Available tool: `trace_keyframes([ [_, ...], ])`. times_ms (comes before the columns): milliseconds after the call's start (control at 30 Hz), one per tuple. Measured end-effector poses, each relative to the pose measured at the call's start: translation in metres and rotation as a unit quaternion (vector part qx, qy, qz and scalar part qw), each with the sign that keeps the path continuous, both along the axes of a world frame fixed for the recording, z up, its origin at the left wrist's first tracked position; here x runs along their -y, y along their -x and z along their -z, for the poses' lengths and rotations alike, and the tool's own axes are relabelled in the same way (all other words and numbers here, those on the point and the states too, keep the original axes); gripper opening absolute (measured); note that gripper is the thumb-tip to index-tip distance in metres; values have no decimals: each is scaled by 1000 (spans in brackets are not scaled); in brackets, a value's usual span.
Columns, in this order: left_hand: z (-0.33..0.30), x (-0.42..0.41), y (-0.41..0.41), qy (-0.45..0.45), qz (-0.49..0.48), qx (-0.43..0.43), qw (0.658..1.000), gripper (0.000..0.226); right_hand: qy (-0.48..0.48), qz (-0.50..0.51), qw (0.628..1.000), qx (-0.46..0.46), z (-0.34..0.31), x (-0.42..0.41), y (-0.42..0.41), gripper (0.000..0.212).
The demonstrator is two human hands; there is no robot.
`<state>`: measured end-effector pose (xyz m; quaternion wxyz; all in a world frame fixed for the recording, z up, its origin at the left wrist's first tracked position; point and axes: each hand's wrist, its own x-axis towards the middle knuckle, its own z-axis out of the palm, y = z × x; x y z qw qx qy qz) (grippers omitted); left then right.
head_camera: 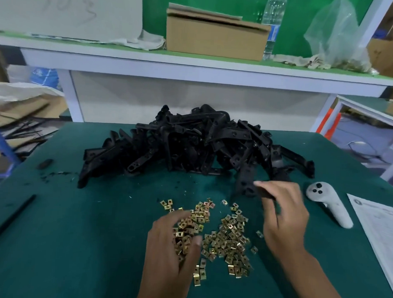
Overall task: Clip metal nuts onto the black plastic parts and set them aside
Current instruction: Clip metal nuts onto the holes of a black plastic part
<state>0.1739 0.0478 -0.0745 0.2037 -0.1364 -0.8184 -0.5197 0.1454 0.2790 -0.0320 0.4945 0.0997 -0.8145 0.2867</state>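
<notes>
While the left hand (172, 244) lies fingers-down on the heap of metal nuts (223, 234), its fingers are curled into the pile w/ brass-coloured clips showing under the palm — can't tell if it has actually pinched one or is just resting on them. Nuts are spread on the green table (87, 245) near the front edge, centre, w/ a few strays around the main heap.

Right hand (282, 216) is further back & to the right of the nuts, thumb & fingers closed on one black plastic part (247, 184); the part sticks out left of the fingertips, at the near-right foot of the big pile of black parts (191, 146). That pile sits mid-table, behind the nuts.

Only one view, head cam. Other stuff: white handheld controller (329, 202) lying just right of the right hand, printed paper sheet (380, 226) at the table's right edge, black rod (12, 218) at the left edge, small black bits near the pile's left end. Behind — a shelf (194, 68) w/ cardboard box (215, 35), water bottle (272, 24) & clear plastic bag (337, 38).
</notes>
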Motion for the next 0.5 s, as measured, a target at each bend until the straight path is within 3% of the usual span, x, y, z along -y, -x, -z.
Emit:
trace_keyframes([
  [133,-1,4,-2,-58,-12,-56,997,74,-56,-144,988,-28,7,62,-19,21],
  [200,-5,4,-1,-66,-27,-66,995,80,-1,-149,989,-17,9,89,-30,16],
  [267,-12,2,-6,-189,7,-1,982,67,82,-144,986,37,3,111,-40,25],
  [300,-22,-3,-5,-292,18,79,953,53,102,-152,980,83,-3,119,-44,29],
  [333,-28,-7,0,-411,24,154,898,51,85,-161,975,130,-9,124,-49,31],
  [367,-30,-4,6,-477,50,181,858,56,31,-176,969,173,-16,128,-54,36],
  [400,-32,-1,10,-493,41,183,850,59,-43,-195,958,208,-24,129,-58,45],
  [467,-33,6,9,-454,5,129,882,49,-164,-260,923,233,-37,123,-61,53],
  [500,-32,9,8,-404,-1,100,909,38,-176,-289,914,225,-43,115,-60,45],
])
